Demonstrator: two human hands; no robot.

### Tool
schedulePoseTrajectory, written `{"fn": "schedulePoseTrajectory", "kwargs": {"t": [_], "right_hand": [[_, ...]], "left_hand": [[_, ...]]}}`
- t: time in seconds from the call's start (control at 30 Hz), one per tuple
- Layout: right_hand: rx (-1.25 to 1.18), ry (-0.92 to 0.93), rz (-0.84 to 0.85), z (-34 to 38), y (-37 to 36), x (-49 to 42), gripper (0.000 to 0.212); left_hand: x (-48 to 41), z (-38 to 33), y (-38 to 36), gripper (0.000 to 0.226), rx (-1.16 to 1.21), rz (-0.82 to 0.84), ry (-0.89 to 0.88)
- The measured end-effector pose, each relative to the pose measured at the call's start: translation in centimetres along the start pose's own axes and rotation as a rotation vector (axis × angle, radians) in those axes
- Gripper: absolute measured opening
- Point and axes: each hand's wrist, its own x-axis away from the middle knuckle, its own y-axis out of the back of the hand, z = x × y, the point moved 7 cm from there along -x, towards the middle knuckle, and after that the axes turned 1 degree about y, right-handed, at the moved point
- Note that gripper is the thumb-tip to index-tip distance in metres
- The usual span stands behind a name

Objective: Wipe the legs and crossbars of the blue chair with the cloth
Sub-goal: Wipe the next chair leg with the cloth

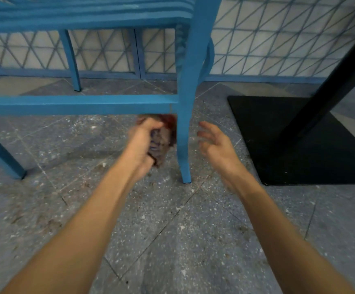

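Underfoot, floor (172, 240): grey speckled tiles with diagonal joints, filling the lower part of the view.
Wall (278, 39): pale panels crossed by thin blue lines in triangles, with a blue strip along its foot.
Blue chair (87, 20): slatted seat across the top of the view, feet on the floor.
Table base (267, 134): flat black square plate on the floor to the right of the chair, with a black pole (331, 88) rising from it and leaning up to the right in this wide view.
Crossbar (77, 103): long axis level, running left to right and meeting the front leg at its right end.
Front leg (185, 134): long axis upright, slightly curved, foot on the tiles; two other legs show farther back and at far left.
Left hand (140, 143): just left of the front leg and below the crossbar, fingers curled tight round the cloth.
Right hand (216, 143): just right of the front leg and not touching it, fingers apart and gently bent, holding nothing.
Cloth (163, 134): bunched, reddish-brown with bluish marks (blurred), long axis roughly up and down, its top tucked under the crossbar's right end beside the front leg; whether it touches the leg I cannot tell.
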Motion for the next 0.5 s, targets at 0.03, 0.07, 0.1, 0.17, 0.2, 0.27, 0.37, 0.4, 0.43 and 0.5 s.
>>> {"fn": "schedulePoseTrajectory", "kwargs": {"t": [0.03,0.07,0.1,0.17,0.2,0.27,0.37,0.4,0.43,0.5], "right_hand": [[-0.009,0.05,0.007,0.7,-0.1,-0.2,0.051],[-0.033,0.104,0.018,1.4,-0.2,-0.3,0.053],[-0.049,0.154,0.026,2.0,-0.2,-0.4,0.054],[-0.032,0.229,0.038,2.9,0.0,-0.4,0.054],[-0.014,0.259,0.059,3.4,-0.2,-0.3,0.058],[-0.009,0.293,0.119,4.1,-0.9,-0.2,0.064],[-0.02,0.238,0.153,3.0,-1.8,-0.9,0.064],[-0.011,0.212,0.155,2.4,-2.0,-1.1,0.062],[0.0,0.19,0.158,1.8,-2.1,-1.3,0.06],[0.015,0.167,0.154,0.8,-1.8,-1.5,0.057]], "left_hand": [[-0.3,0.4,-1.1,0.046,0.013,-0.019,-0.04],[-0.5,0.6,-1.6,0.052,-0.005,-0.047,-0.103],[-0.7,0.9,-1.7,0.054,-0.047,-0.074,-0.174],[-0.7,2.1,-1.8,0.055,-0.185,-0.069,-0.287],[-0.7,3.2,-1.8,0.057,-0.267,-0.035,-0.307],[-1.4,6.5,-1.6,0.057,-0.374,0.0,-0.251],[-3.0,12.0,-0.5,0.042,-0.526,-0.02,-0.028],[-3.2,12.8,-0.1,0.04,-0.551,-0.02,0.03],[-3.4,13.1,0.0,0.041,-0.552,-0.013,0.049],[-2.9,11.5,-0.6,0.048,-0.528,0.019,0.031]]}}
